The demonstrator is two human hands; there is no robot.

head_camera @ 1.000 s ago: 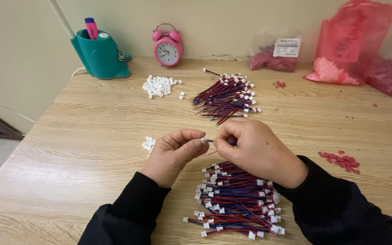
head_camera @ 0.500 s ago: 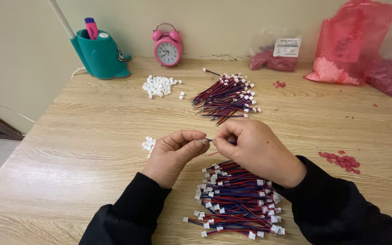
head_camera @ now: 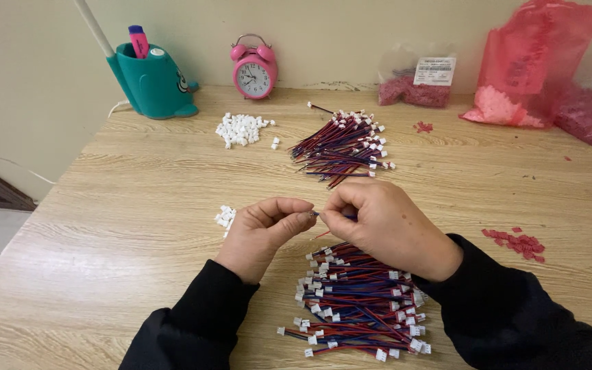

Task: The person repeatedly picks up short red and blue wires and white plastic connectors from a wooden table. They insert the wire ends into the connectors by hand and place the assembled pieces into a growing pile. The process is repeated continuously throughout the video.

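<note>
Two bare hands in black sleeves meet above a pale wood-grain table point(head_camera: 104, 205), seen from above. The left hand point(head_camera: 262, 229) has its thumb and forefinger pinched together at the tips, and the right hand point(head_camera: 385, 226) is curled with its fingertips closed against them. Between the two pinches sits a thin red and blue wire lead point(head_camera: 318, 216), mostly hidden; only a short stretch shows, and what is at its end is too small to tell.

Directly below the hands, nearest the viewer, lies a large heap of short red and blue wire leads with white plastic plugs point(head_camera: 358, 305). Just left of the left hand is a small cluster of loose white plastic connector housings point(head_camera: 225, 217). Farther back, a second bundle of red and blue leads with white plugs point(head_camera: 342, 146) lies fanned out, and to its left a bigger pile of white connector housings point(head_camera: 241, 128).

Along the back wall stand a teal plastic pen holder point(head_camera: 152, 82) holding a pink marker, a pink twin-bell alarm clock point(head_camera: 254, 68), a clear bag of red parts point(head_camera: 416, 82) and a large translucent red plastic bag point(head_camera: 532, 68). A scatter of small red pieces point(head_camera: 519, 243) lies at the right.
</note>
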